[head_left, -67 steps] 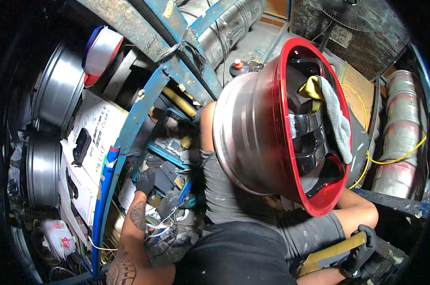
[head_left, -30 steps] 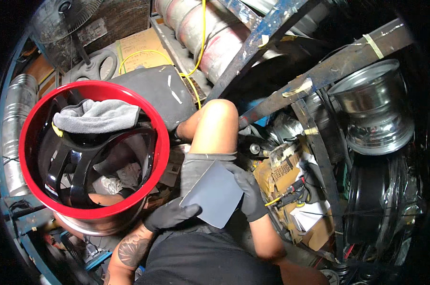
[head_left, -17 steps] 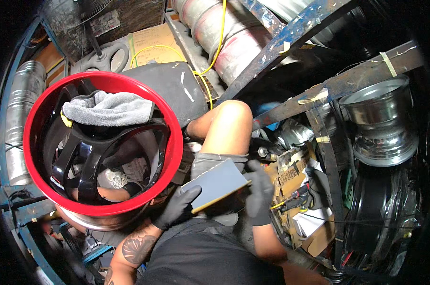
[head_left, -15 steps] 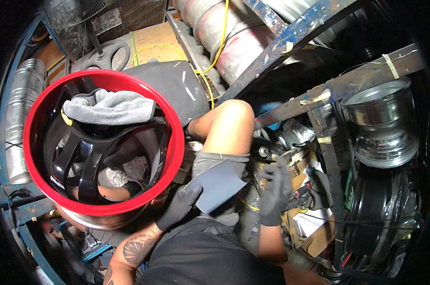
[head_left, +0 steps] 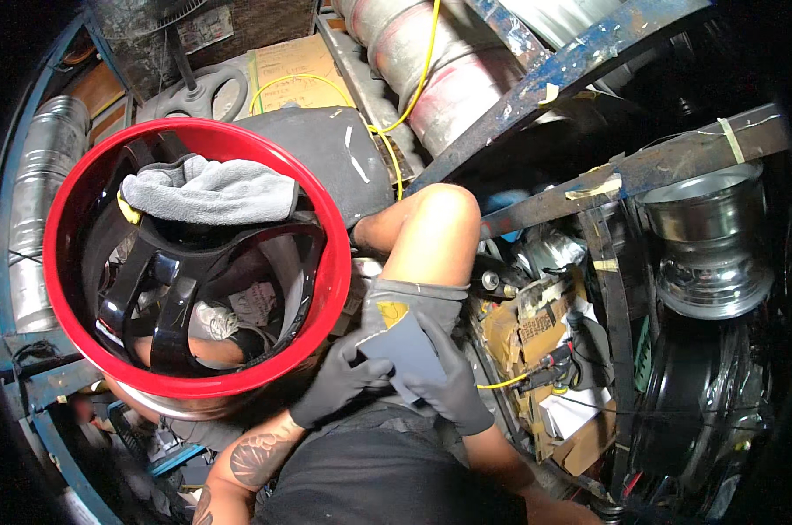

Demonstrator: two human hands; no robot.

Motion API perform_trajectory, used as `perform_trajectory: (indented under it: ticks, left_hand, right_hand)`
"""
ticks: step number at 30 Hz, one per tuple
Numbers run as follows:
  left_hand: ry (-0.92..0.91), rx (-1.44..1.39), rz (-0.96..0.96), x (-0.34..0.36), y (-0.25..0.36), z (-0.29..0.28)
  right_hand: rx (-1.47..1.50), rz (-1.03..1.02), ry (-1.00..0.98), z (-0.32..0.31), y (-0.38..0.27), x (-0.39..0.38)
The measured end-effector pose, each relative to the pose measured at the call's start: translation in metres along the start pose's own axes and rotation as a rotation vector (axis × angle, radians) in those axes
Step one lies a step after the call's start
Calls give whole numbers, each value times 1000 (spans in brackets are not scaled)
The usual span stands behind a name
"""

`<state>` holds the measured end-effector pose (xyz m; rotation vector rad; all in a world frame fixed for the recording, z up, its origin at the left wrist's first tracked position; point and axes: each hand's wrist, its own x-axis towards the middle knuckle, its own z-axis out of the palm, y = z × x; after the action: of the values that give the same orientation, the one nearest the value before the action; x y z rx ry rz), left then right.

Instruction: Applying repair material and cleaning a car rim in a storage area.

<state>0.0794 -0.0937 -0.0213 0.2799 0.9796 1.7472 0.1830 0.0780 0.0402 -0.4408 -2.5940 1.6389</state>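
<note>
Both my hands wear black gloves and meet over my lap on a grey sheet of sandpaper [head_left: 404, 348], now folded to a small piece with a yellow backing showing at its top corner. My left hand [head_left: 339, 389] pinches its left edge. My right hand [head_left: 448, 385] presses on its right side from above. Just left of my hands stands a wheel rim with a red lip [head_left: 326, 289] and black spokes. A grey cloth [head_left: 208, 190] lies draped over the spokes.
My bare knee [head_left: 435, 223] points up in the middle. A dark metal rack [head_left: 606, 175] crosses the right side, with a chrome rim [head_left: 711, 245] behind it. Cardboard boxes with tools and wires [head_left: 544, 350] sit right of my leg. A yellow hose [head_left: 413, 79] runs past silver ducts.
My view swung from the left shelves to my lap. The sandpaper sheet went from flat and wide to folded small, and my right hand came off it briefly, then returned onto it.
</note>
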Motion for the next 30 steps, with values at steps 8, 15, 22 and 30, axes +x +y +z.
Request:
perform_trajectory:
  ticks: [8,15,22,30]
  left_hand:
    - [177,-23,17,26,-1,8]
    - [159,-40,-67,24,-15,-5]
    - [143,-123,-144,20,-11,-6]
    - [229,53,-147,16,-1,-14]
  right_hand:
    - [814,448,-32,6,-1,-15]
    - [275,379,47,-13,8,4]
    - [334,429,90,-3,15,15]
    - [533,539,228,-2,23,14]
